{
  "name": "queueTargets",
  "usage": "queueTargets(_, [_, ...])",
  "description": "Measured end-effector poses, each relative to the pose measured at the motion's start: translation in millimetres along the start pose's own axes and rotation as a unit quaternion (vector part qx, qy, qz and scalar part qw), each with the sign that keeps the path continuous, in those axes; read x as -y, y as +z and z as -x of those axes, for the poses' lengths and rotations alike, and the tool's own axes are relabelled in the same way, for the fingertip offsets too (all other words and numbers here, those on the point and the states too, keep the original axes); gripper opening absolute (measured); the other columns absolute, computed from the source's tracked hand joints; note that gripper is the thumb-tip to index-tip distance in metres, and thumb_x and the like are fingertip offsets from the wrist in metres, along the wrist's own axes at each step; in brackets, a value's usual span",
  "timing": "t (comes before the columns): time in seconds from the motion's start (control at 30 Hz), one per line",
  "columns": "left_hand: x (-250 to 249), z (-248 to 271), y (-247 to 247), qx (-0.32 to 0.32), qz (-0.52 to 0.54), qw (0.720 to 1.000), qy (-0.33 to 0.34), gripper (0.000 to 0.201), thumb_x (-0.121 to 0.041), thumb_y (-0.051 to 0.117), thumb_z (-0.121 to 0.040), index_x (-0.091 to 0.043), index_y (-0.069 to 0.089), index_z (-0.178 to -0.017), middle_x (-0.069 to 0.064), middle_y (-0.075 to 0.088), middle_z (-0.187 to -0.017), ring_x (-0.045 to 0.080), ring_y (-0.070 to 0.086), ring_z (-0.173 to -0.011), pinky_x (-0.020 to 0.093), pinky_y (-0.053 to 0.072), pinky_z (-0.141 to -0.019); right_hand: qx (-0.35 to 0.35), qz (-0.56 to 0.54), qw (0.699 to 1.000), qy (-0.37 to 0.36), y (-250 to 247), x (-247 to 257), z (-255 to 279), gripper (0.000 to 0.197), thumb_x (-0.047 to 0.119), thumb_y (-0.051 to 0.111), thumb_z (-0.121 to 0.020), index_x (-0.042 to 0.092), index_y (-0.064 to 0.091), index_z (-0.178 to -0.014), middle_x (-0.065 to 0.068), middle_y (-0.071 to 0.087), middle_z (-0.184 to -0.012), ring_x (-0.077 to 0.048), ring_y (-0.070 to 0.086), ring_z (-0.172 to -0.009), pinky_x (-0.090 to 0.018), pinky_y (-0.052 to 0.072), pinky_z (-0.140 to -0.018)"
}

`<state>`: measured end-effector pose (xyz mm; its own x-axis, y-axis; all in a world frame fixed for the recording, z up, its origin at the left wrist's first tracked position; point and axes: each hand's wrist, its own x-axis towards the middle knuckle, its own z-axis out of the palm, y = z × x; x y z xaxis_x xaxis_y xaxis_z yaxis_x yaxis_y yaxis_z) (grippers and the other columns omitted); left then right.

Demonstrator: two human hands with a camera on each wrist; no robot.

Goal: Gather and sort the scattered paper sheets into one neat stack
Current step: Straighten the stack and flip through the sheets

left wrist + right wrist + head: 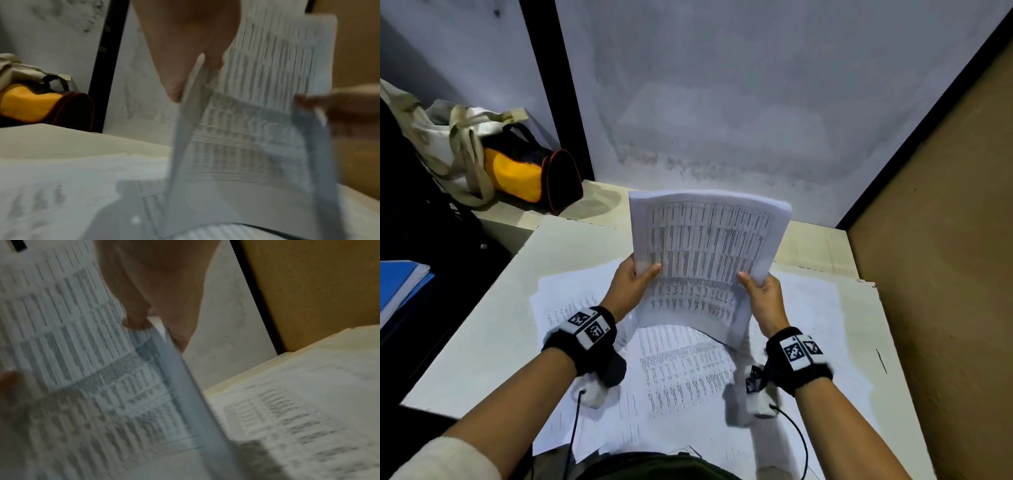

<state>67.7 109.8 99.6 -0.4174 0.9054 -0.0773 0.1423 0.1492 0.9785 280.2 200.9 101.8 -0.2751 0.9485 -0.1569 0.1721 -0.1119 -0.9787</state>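
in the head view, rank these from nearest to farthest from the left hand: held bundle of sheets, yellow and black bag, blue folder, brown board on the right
1. held bundle of sheets: gripped by the left hand at its left edge.
2. yellow and black bag: back left, against the wall.
3. blue folder and brown board: far left edge and far right side; too close to call.

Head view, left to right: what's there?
Blue folder → beige canvas tote bag → yellow-and-black zip bag → left hand gripping the held bundle of printed paper sheets → right hand gripping it → brown board wall.
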Motion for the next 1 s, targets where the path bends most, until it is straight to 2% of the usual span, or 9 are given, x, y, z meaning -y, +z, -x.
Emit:
queueTargets(0.1, [-7, -5, -10, 0.091, 0.019, 0.995, -0.025, 0.02, -0.025, 0.067, -0.08, -0.02, 0.063, -0.099, -0.007, 0.071, -0.091, 0.017, 0.067, -0.092, 0.034, 0.054, -0.086, -0.011, -0.009, 1.0, -0.009, -9, 23, -5, 0.01, 0.016, 0.056, -0.09, 0.008, 0.061, -0.091, 0.003, 0.064, -0.084, -0.003, 0.06, -0.081, -0.009, 0.048, -0.066])
queueTargets(0.17, [-13, -9, -11, 0.133, 0.0, 0.991, -0.014, 0.039, -0.046, 0.075, -0.066, -0.028, 0.061, -0.098, -0.009, 0.071, -0.091, 0.013, 0.067, -0.091, 0.026, 0.055, -0.081, -0.008, -0.043, 0.999, -0.022, -16, 37, -10, 0.008, 0.011, 0.056, -0.09, 0.008, 0.06, -0.096, 0.003, 0.063, -0.084, -0.001, 0.059, -0.079, -0.003, 0.047, -0.061])
queueTargets(0.3, [-14, -18, -2, 0.086, -0.064, 0.994, 0.011, 0.049, -0.047, 0.062, -0.075, 0.001, 0.059, -0.085, 0.014, 0.058, -0.077, 0.031, 0.058, -0.067, 0.043, 0.052, -0.065, -0.009, -0.003, 1.0, -0.015, -37, 34, -19, 0.006, 0.015, 0.055, -0.092, 0.014, 0.054, -0.098, 0.006, 0.061, -0.082, -0.001, 0.059, -0.072, -0.019, 0.048, -0.064])
queueTargets(0.4, [-4, -20, 0, 0.026, -0.063, 0.997, -0.03, 0.03, -0.021, 0.059, -0.088, -0.005, 0.044, -0.067, 0.009, 0.035, -0.057, 0.018, 0.033, -0.045, 0.026, 0.03, -0.047, -0.078, 0.122, 0.986, 0.08, -86, -15, -25, 0.033, 0.023, 0.063, -0.087, 0.01, 0.052, -0.115, -0.011, 0.059, -0.111, -0.025, 0.058, -0.103, -0.036, 0.046, -0.084])
queueTargets(0.53, [19, -16, -14, -0.015, -0.067, 0.995, -0.076, 0.034, -0.015, 0.057, -0.09, -0.01, 0.041, -0.06, 0.005, 0.031, -0.051, 0.016, 0.028, -0.043, 0.023, 0.025, -0.043, -0.181, 0.246, 0.884, 0.355, -155, -89, 10, 0.081, 0.038, 0.07, -0.078, -0.001, 0.032, -0.138, -0.025, 0.033, -0.144, -0.041, 0.036, -0.129, -0.046, 0.032, -0.106])
queueTargets(0.63, [31, -15, -16, -0.026, -0.079, 0.992, -0.098, 0.034, -0.016, 0.058, -0.089, -0.01, 0.042, -0.059, 0.004, 0.034, -0.049, 0.017, 0.03, -0.042, 0.023, 0.026, -0.042, -0.222, 0.347, 0.804, 0.429, -156, -111, 47, 0.104, 0.057, 0.064, -0.075, 0.004, 0.009, -0.145, -0.025, 0.015, -0.149, -0.045, 0.023, -0.134, -0.052, 0.024, -0.108])
queueTargets(0.7, [34, -15, -13, -0.025, -0.091, 0.991, -0.1, 0.034, -0.017, 0.058, -0.089, -0.011, 0.042, -0.06, 0.004, 0.035, -0.05, 0.018, 0.031, -0.042, 0.022, 0.027, -0.039, -0.242, 0.342, 0.811, 0.409, -144, -116, 53, 0.102, 0.052, 0.068, -0.075, 0.004, 0.01, -0.144, -0.025, 0.017, -0.147, -0.046, 0.03, -0.129, -0.052, 0.031, -0.103])
queueTargets(0.83, [35, -13, -5, -0.011, -0.093, 0.991, -0.099, 0.032, -0.019, 0.058, -0.09, -0.01, 0.043, -0.063, 0.004, 0.035, -0.051, 0.017, 0.032, -0.042, 0.02, 0.03, -0.035, -0.248, 0.164, 0.895, 0.333, -140, -123, 33, 0.076, 0.013, 0.079, -0.071, 0.0, 0.032, -0.129, -0.018, 0.052, -0.117, -0.035, 0.056, -0.101, -0.041, 0.048, -0.089])
queueTargets(1.0, [35, -10, -11, -0.017, -0.086, 0.991, -0.098, 0.031, -0.019, 0.058, -0.089, -0.01, 0.044, -0.063, 0.006, 0.036, -0.054, 0.018, 0.033, -0.047, 0.026, 0.029, -0.049, -0.244, 0.131, 0.908, 0.315, -144, -127, 28, 0.068, 0.017, 0.081, -0.064, 0.005, 0.046, -0.12, -0.013, 0.061, -0.105, -0.032, 0.061, -0.091, -0.037, 0.05, -0.086])
